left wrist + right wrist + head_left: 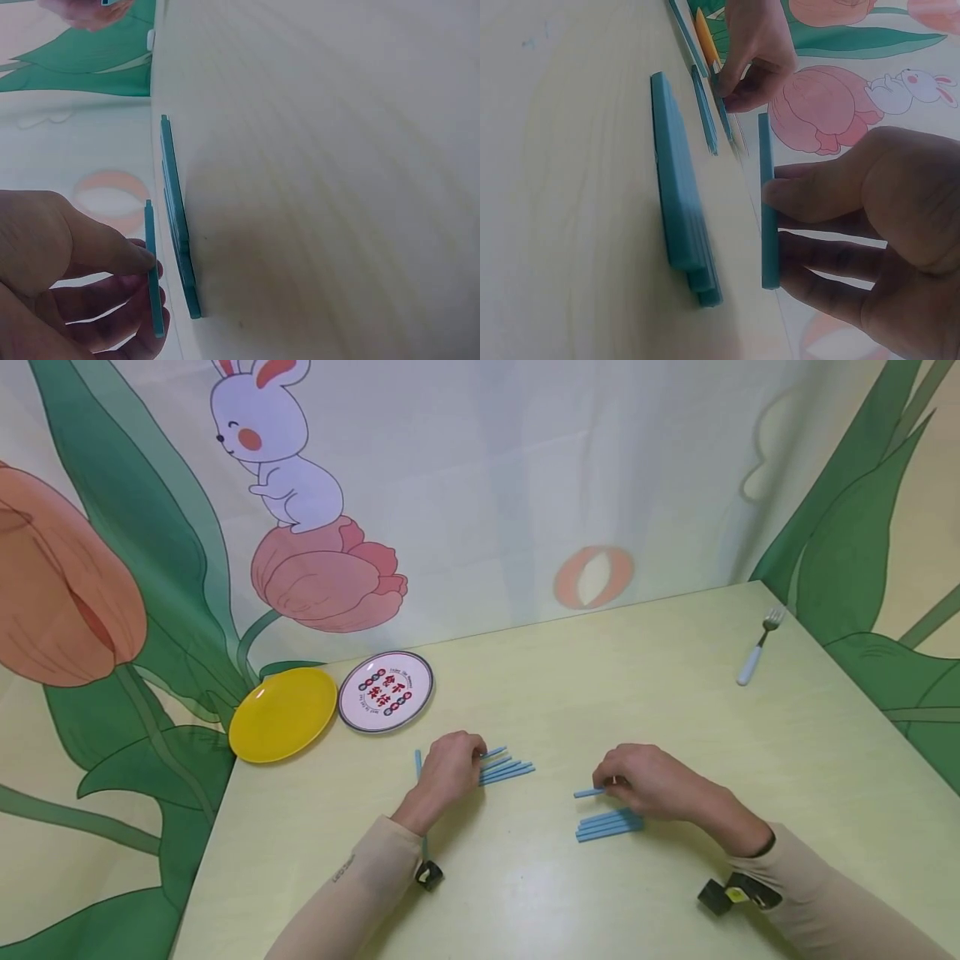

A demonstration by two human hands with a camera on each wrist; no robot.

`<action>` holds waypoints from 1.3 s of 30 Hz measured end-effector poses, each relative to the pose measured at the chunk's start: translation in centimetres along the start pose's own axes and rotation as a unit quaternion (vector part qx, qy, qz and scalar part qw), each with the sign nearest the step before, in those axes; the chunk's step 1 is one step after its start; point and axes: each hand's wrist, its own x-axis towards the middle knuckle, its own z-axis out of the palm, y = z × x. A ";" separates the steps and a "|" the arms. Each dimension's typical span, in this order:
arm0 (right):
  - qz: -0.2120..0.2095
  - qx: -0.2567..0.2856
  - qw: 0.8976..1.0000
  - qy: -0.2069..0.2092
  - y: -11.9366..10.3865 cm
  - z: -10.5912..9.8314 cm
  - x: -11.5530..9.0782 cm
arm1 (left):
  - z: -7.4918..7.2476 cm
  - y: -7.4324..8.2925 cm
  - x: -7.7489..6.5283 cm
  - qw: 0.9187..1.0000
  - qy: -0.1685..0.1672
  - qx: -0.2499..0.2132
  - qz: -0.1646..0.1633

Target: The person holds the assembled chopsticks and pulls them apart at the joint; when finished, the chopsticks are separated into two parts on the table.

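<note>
My left hand point(452, 767) pinches a thin blue stick point(153, 292) between thumb and fingers, just above the table. Beside and partly under that hand lies a fanned group of several blue sticks point(508, 772). My right hand point(656, 781) likewise pinches one blue stick point(769, 225), held a little off the tabletop. Nearer to me lies a second group of several blue sticks point(607, 827), side by side and roughly parallel. Another blue stick point(417, 763) points away from me at the left hand's outer side, partly hidden by the wrist.
A yellow plate point(281, 717) and a white plate with red print point(386, 692) stand at the table's far left. Toward the far right corner lies a fork point(759, 649) with a light handle. A printed curtain point(480, 485) hangs behind the pale table point(510, 893).
</note>
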 end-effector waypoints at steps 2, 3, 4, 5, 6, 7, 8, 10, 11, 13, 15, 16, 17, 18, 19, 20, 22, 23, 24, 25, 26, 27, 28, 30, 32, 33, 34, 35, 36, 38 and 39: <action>-0.001 0.001 1.000 -0.001 0.0 0.0 0.0 | 0.0 -0.1 0.0 1.000 0.000 0.000 0.001; -0.001 0.001 1.000 -0.001 -0.1 0.0 0.0 | 0.0 -0.1 0.0 1.000 0.000 0.000 0.003; -0.001 0.001 1.000 -0.002 -0.1 0.0 0.0 | 0.0 -0.1 0.0 1.000 0.000 -0.001 0.004; -0.001 0.002 1.000 -0.002 -0.1 0.0 0.0 | 0.0 -0.1 0.0 1.000 0.000 0.000 0.005; 0.001 0.002 1.000 -0.003 -0.1 0.0 0.0 | 0.0 -0.2 0.0 1.000 0.000 0.000 0.005; 0.003 0.003 1.000 -0.005 -0.2 0.0 0.0 | 0.1 -0.2 0.0 1.000 0.000 -0.001 0.005; 0.004 0.003 1.000 -0.007 -0.2 0.0 0.0 | 0.1 -0.2 0.1 1.000 -0.001 -0.001 0.005; 0.009 0.002 1.000 -0.012 -0.2 0.0 0.0 | 0.1 -0.2 0.1 1.000 -0.003 -0.005 0.004; 0.010 0.001 1.000 -0.014 -0.1 0.1 0.0 | 0.1 -0.3 0.1 1.000 -0.004 -0.006 0.004; 0.009 0.000 1.000 -0.017 -0.1 0.1 0.0 | 0.1 -0.3 0.1 1.000 -0.009 -0.009 0.003; 0.006 0.001 1.000 -0.018 -0.1 0.1 -0.1 | 0.1 -0.3 0.1 1.000 -0.014 -0.009 0.005; 0.003 0.001 1.000 -0.017 -0.1 0.2 -0.1 | 0.1 -0.3 0.1 1.000 -0.017 -0.008 0.006; 0.001 0.002 1.000 -0.017 -0.1 0.2 -0.1 | 0.1 -0.3 0.1 1.000 -0.018 -0.007 0.007; -0.001 0.003 1.000 -0.017 0.0 0.2 -0.1 | 0.1 -0.3 0.1 1.000 -0.020 -0.008 0.007; -0.001 0.005 1.000 -0.018 0.0 0.2 -0.1 | 0.1 -0.4 0.1 1.000 -0.021 -0.006 0.009; 0.002 0.005 1.000 -0.020 0.0 0.2 -0.1 | 0.1 -0.4 0.1 1.000 -0.021 -0.006 0.010; 0.007 0.007 1.000 -0.025 -0.1 0.2 -0.1 | 0.1 -0.4 0.1 1.000 -0.021 -0.005 0.012; 0.010 0.009 1.000 -0.028 -0.1 0.1 -0.1 | 0.1 -0.4 0.1 1.000 -0.020 -0.005 0.013; 0.013 0.009 0.999 -0.031 -0.1 0.1 -0.1 | 0.1 -0.4 0.1 1.000 -0.019 -0.005 0.014; 0.017 0.008 0.999 -0.034 -0.1 0.1 0.0 | 0.1 -0.4 0.1 1.000 -0.017 -0.004 0.016; 0.018 0.008 0.999 -0.036 -0.1 0.1 0.0 | 0.1 -0.4 0.1 1.000 -0.016 -0.005 0.016; 0.020 0.008 0.999 -0.038 -0.1 0.0 0.0 | 0.1 -0.4 0.1 1.000 -0.015 -0.005 0.016; 0.021 0.008 0.999 -0.040 -0.1 0.0 0.0 | 0.1 -0.4 0.1 1.000 -0.015 -0.005 0.016; 0.022 0.009 0.999 -0.046 0.0 0.1 -0.1 | 0.1 -0.4 0.1 1.000 -0.016 -0.005 0.015; 0.021 0.010 0.998 -0.051 0.0 0.2 -0.1 | 0.1 -0.4 0.0 1.000 -0.018 -0.003 0.015; 0.021 0.010 0.998 -0.054 0.0 0.2 -0.1 | 0.1 -0.4 0.0 1.000 -0.021 -0.003 0.013; 0.019 0.010 0.998 -0.056 0.1 0.3 -0.1 | 0.1 -0.3 0.0 1.000 -0.023 -0.003 0.012; 0.018 0.011 0.998 -0.057 0.1 0.3 -0.1 | 0.1 -0.3 0.0 1.000 -0.027 -0.005 0.009; 0.017 0.010 0.998 -0.058 0.1 0.3 -0.1 | 0.1 -0.3 0.0 1.000 -0.030 -0.007 0.005; 0.016 0.009 0.998 -0.061 0.1 0.4 -0.1 | 0.1 -0.3 -0.1 0.999 -0.035 -0.009 0.002; 0.016 0.010 0.998 -0.063 0.1 0.4 -0.2 | 0.0 -0.3 0.0 0.999 -0.038 -0.012 -0.002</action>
